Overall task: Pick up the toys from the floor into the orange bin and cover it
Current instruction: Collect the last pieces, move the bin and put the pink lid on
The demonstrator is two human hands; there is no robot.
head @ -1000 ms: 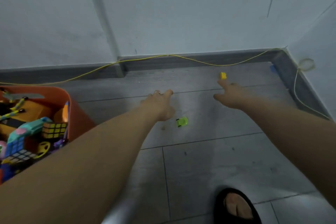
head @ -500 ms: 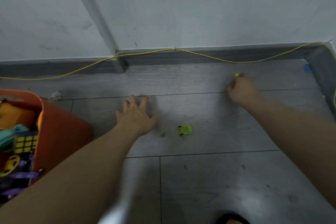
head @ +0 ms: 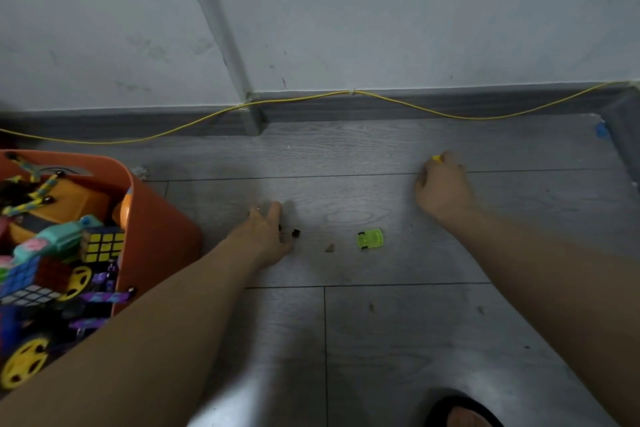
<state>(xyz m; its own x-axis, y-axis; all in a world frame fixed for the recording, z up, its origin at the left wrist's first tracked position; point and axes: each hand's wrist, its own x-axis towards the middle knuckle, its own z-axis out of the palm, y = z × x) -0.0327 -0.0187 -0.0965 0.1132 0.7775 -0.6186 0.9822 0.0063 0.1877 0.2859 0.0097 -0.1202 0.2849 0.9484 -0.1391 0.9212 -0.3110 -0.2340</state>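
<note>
Yellow block [head: 437, 158] pinched at right hand [head: 443, 189] fingertips; green car [head: 370, 238] btwn hands, left hand [head: 266, 236] flat, loose.

The bin [head: 156, 218] is orange, crammed with toys: a black-and-yellow puzzle cube [head: 103, 242], a teal toy [head: 59, 239], yellow wheels [head: 20, 362]. On the grey wood-grain floor [head: 381, 322] sits a lime-green toy car [head: 370, 238]. A yellow cable [head: 433, 111] runs along the grey skirting, below a pale grey wall [head: 415, 10].
</note>
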